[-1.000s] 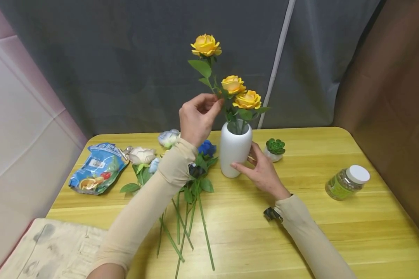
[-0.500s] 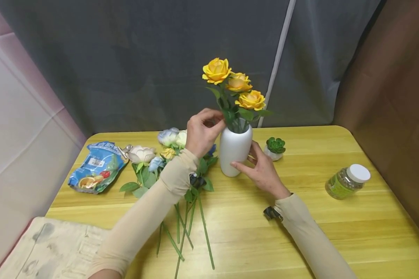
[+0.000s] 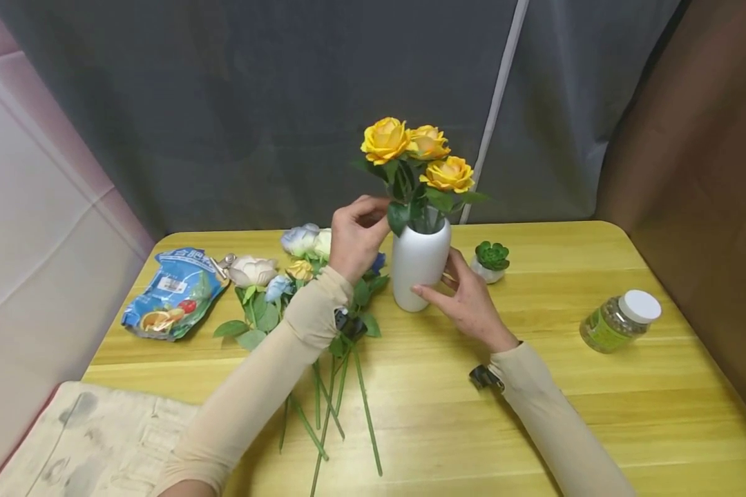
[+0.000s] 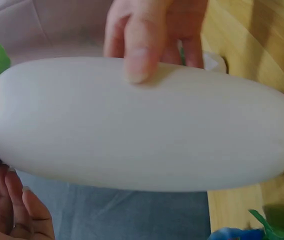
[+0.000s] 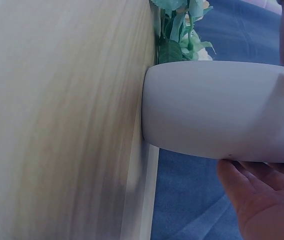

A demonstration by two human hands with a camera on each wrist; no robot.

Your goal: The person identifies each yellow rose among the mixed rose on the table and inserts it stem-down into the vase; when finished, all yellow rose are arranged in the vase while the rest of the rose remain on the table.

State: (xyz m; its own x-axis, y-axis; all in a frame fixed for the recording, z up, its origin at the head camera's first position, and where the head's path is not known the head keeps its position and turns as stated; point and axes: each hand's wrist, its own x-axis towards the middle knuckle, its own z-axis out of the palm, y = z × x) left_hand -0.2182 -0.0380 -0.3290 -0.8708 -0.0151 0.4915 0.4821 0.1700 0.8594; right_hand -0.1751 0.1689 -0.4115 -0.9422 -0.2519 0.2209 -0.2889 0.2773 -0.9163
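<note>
A white vase (image 3: pixel 419 273) stands upright on the wooden table (image 3: pixel 534 414). Two yellow roses (image 3: pixel 450 174) lean out of its mouth at the right. My left hand (image 3: pixel 357 238) pinches another yellow rose (image 3: pixel 385 140) low on its stem, just left of the vase's rim; leaves cover the fingertips. That rose stands upright, its bloom level with the others. Around the vase's lower right side, my right hand (image 3: pixel 472 310) holds it, thumb in front and fingers behind. In the left wrist view, the right thumb (image 4: pixel 139 65) presses on the white wall.
Several loose artificial flowers, including a cream bloom (image 3: pixel 252 270) and a light blue one (image 3: pixel 278 288), lie left of the vase under my left forearm. A blue pouch (image 3: pixel 177 297) is farther left. A potted succulent (image 3: pixel 491 257) and a lidded jar (image 3: pixel 618 321) stand at the right.
My left hand has come down toward the vase's mouth with its yellow rose. The bloom has dropped and shifted right, beside the other two. The right hand stays on the vase.
</note>
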